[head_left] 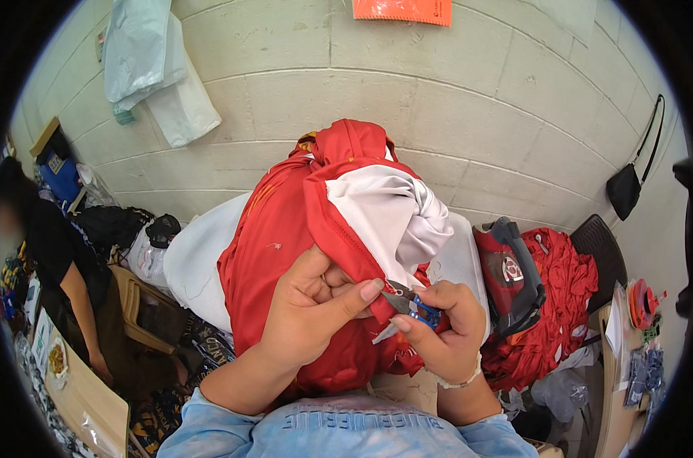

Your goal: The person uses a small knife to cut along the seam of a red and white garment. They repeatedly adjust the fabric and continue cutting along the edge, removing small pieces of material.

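A red garment (266, 244) with a white inner side (377, 210) lies heaped in front of me, its stitched red edge turned up toward my hands. Between thumb and fingers, my left hand (304, 309) pinches that edge near its corner. My right hand (453, 332) holds small thread snips (425, 311) with blue handles. Their grey blades point left and touch or nearly touch the edge beside my left thumb tip. Whether any thread lies between the blades is too small to tell.
The garment rests on a white surface (197, 244) against a block wall. To the right stand a red and dark grey case-like object (514, 275) and a red cloth pile (552, 267). At left a person (64, 267) sits near a wooden table (94, 404). A black pouch (625, 191) hangs at right.
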The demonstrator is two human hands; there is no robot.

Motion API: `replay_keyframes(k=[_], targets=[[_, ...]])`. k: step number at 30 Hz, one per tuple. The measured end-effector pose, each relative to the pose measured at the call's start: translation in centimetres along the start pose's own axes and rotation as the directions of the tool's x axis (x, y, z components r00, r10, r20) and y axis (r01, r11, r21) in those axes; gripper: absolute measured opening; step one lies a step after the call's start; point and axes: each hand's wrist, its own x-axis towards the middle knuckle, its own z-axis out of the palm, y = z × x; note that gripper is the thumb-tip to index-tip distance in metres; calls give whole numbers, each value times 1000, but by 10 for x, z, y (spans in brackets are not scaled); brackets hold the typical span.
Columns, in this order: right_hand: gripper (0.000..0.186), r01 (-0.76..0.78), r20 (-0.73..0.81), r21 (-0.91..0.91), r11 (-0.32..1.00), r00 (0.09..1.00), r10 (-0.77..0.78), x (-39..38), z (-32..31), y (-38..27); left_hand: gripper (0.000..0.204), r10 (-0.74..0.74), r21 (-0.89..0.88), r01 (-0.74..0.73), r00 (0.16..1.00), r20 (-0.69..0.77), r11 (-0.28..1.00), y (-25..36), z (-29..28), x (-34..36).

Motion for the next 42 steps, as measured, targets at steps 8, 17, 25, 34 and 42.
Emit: replay_keyframes(k=[8,17,25,34,42], targets=[[32,-13,-19,-49,999,1000,12,-3,-1,2,42,3,20,-3,1000,-8,1000,-1,1,-1],[32,20,-18,-76,997,1000,-21,-1,0,-2,41,116,118,-125,990,78,985,-6,-2,-3],[30,-81,-85,-84,993,994,74,-3,-1,0,41,101,163,-113,992,77,980,-5,-4,-1],[22,-386,58,118,915,922,382,-16,-2,3,44,88,95,-86,996,-16,992,-3,3,4],[28,-148,-49,96,984,987,153,-19,-5,1,45,74,71,-75,997,5,995,-1,1,4]])
